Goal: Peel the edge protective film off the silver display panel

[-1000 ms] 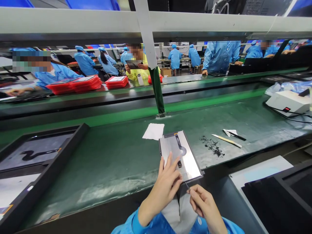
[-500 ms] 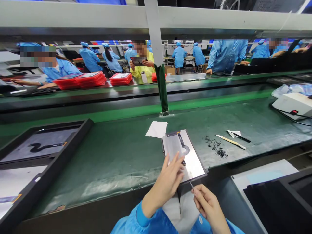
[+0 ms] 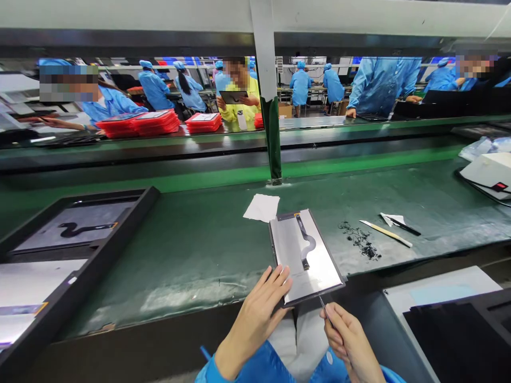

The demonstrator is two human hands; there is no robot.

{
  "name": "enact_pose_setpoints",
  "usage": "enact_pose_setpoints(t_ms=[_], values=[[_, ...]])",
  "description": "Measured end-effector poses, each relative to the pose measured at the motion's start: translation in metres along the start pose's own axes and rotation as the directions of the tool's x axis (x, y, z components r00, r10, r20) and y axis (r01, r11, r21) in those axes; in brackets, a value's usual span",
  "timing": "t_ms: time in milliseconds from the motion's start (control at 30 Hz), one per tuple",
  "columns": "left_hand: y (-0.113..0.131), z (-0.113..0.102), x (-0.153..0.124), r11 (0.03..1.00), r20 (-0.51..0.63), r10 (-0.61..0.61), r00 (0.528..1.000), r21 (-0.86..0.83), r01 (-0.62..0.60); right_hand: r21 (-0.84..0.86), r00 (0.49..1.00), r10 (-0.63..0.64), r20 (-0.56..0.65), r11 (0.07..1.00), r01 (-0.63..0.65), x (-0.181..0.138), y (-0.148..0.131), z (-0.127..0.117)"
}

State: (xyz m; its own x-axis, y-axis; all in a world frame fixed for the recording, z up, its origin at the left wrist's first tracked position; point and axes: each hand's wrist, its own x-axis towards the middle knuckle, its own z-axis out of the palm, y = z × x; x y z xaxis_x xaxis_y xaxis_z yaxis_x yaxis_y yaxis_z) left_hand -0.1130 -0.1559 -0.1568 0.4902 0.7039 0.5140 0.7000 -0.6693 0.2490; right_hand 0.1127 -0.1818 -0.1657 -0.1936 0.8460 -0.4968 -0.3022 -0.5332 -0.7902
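Black tray (image 3: 107,258) is lying left on the green surface (image 3: 191,255); white paper (image 3: 260,207) is sitting by the far left corner of the panel (image 3: 290,251). Black scraps (image 3: 370,250) are lying right. Panel is resting at the near edge, under the open left hand (image 3: 258,319); right hand (image 3: 348,336) is pinching a thin tool (image 3: 322,303). Left hand is now lying nearer, baring the cable's (image 3: 306,239) end.

A green bench (image 3: 207,229) bears a tray (image 3: 115,252), white paper (image 3: 261,207), a panel (image 3: 322,260), black scraps (image 3: 370,250) and a pale tool (image 3: 385,234).
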Motion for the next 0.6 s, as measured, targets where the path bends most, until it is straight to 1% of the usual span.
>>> enact_pose_setpoints(t_ms=[233, 433, 600], values=[[0.000, 0.000, -0.002, 1.000, -0.010, -0.008, 1.000, -0.021, 0.008, 0.005, 1.000, -0.006, -0.019, 1.000, 0.007, -0.005, -0.007, -0.002], [0.002, 0.000, -0.001, 1.000, 0.001, -0.011, 1.000, -0.015, 0.011, 0.020, 0.997, -0.020, -0.080, 1.000, 0.022, -0.004, -0.010, -0.007], [0.002, 0.000, -0.001, 0.999, -0.001, -0.019, 1.000, -0.031, 0.019, 0.016, 0.997, -0.033, -0.070, 0.999, 0.034, -0.007, -0.017, -0.014]])
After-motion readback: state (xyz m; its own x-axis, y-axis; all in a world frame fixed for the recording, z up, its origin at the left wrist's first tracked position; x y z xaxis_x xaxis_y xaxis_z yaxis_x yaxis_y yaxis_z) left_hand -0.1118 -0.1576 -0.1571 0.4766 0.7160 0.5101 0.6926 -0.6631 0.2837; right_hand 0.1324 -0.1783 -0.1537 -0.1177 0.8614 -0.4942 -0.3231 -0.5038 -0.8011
